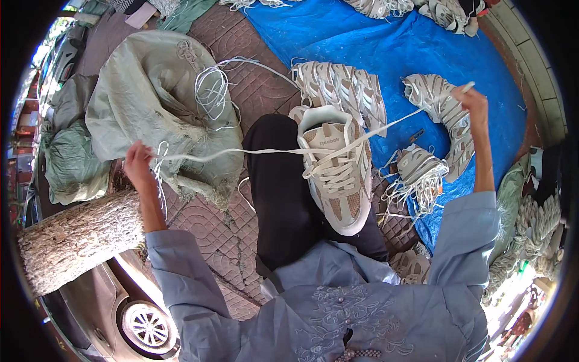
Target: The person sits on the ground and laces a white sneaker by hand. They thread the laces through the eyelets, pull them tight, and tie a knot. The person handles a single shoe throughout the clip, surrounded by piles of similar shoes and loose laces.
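A beige and white sneaker (354, 211) rests on my lap, its toe toward me and its tongue standing up. Criss-crossed laces fill its front. From it a long white shoelace (220, 154) stretches out to both sides. My left hand (139, 164), out at the left over the edge of a pale sack, is closed on one stretch of the lace, with a loose loop hanging below. Raised at the far right, my right hand (473, 104) pinches the other end, whose tip sticks up past the fingers. Both lengths are drawn fairly taut above the shoe.
A blue tarp (289, 30) carries rows of similar shoe uppers (344, 90), a curved row (452, 127) and a bundle of laces (416, 187). Left lie a pale sack (132, 78) with tangled white cord (211, 93), a tree trunk (84, 241) and a parked car (96, 301).
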Demonstrator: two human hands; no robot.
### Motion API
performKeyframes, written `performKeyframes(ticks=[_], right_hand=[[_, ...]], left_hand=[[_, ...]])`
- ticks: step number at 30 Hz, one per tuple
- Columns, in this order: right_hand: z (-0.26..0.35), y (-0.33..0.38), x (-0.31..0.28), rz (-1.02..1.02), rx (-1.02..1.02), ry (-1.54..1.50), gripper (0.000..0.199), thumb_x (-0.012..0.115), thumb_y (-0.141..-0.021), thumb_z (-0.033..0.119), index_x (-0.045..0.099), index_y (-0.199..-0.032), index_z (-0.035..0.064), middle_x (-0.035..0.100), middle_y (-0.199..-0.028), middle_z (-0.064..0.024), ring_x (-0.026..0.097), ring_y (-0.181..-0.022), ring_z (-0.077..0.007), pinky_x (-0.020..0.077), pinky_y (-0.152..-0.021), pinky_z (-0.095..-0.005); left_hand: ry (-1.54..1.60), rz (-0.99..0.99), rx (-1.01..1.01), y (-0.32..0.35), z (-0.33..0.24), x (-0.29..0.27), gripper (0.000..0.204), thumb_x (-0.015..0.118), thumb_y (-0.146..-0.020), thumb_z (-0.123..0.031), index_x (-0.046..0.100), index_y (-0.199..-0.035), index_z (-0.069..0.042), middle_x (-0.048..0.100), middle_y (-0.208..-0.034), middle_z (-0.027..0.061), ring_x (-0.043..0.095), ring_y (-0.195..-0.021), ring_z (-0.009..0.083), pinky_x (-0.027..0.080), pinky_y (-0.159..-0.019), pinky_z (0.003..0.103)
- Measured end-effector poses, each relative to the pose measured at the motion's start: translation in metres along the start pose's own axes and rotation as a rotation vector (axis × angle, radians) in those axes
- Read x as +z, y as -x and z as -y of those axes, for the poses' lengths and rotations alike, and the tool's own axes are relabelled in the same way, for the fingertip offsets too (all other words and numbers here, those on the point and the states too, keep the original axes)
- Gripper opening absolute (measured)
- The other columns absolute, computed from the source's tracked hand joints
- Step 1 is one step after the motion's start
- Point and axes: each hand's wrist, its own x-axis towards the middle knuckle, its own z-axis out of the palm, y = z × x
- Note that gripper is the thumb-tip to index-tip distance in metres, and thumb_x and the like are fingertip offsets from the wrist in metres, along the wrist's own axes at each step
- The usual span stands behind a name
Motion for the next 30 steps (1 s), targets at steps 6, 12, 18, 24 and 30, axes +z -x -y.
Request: performKeyframes(ticks=[6, 12, 18, 24, 30], right_hand=[[0.100, 0.080, 0.110, 0.635, 0.291, -0.274, 0.007, 0.062, -0.068, 0.005, 0.064, -0.075, 0.0025, 0.062, -0.071, -0.0057, 0.058, -0.062, -0.0140, 0.0457, -0.057, -0.0245], [0.075, 0.101, 0.152, 0.408, -0.704, 0.219, 0.020, 0.060, -0.063, 0.003, 0.064, -0.083, 0.0067, 0.061, -0.070, -0.0089, 0.059, -0.062, -0.0227, 0.0469, -0.054, -0.0298], [0.078, 0.093, 0.173, 0.420, -0.935, 0.330, 0.013, 0.058, -0.059, 0.001, 0.055, -0.069, 0.0101, 0.053, -0.060, -0.0042, 0.057, -0.058, -0.0204, 0.0461, -0.049, -0.0311], [0.068, 0.101, 0.180, 0.178, -0.985, 0.364, 0.015, 0.059, -0.054, 0.001, 0.050, -0.064, 0.0083, 0.046, -0.055, -0.0043, 0.054, -0.055, -0.0203, 0.0434, -0.048, -0.0305], [0.053, 0.126, 0.201, -0.123, -0.710, 0.201, 0.017, 0.062, -0.054, 0.002, 0.051, -0.065, 0.0071, 0.053, -0.058, -0.0057, 0.053, -0.053, -0.0231, 0.0436, -0.049, -0.0327]], left_hand=[[-0.014, 0.456, -0.034, 0.096, -0.028, 0.094, 0.026, 0.045, -0.078, 0.000, 0.060, -0.098, -0.005, 0.054, -0.068, 0.0012, 0.053, -0.061, 0.0085, 0.043, -0.058, 0.021], [-0.098, 0.788, 0.089, 0.147, -0.038, 0.122, 0.023, 0.046, -0.078, 0.005, 0.063, -0.091, -0.003, 0.055, -0.069, 0.0007, 0.051, -0.060, 0.0062, 0.039, -0.054, 0.019], [-0.152, 0.819, -0.028, 0.165, -0.036, 0.131, 0.018, 0.050, -0.080, 0.002, 0.063, -0.090, -0.004, 0.056, -0.069, 0.0011, 0.051, -0.060, 0.0051, 0.038, -0.052, 0.018], [-0.002, 0.650, -0.087, 0.159, -0.026, 0.117, 0.021, 0.050, -0.079, 0.002, 0.060, -0.097, 0.000, 0.055, -0.070, 0.0036, 0.052, -0.060, 0.0094, 0.042, -0.056, 0.021], [0.485, 0.101, -0.207, 0.089, 0.005, 0.041, 0.030, 0.048, -0.080, -0.002, 0.048, -0.110, 0.003, 0.056, -0.072, 0.0074, 0.055, -0.065, 0.0163, 0.048, -0.063, 0.029]])
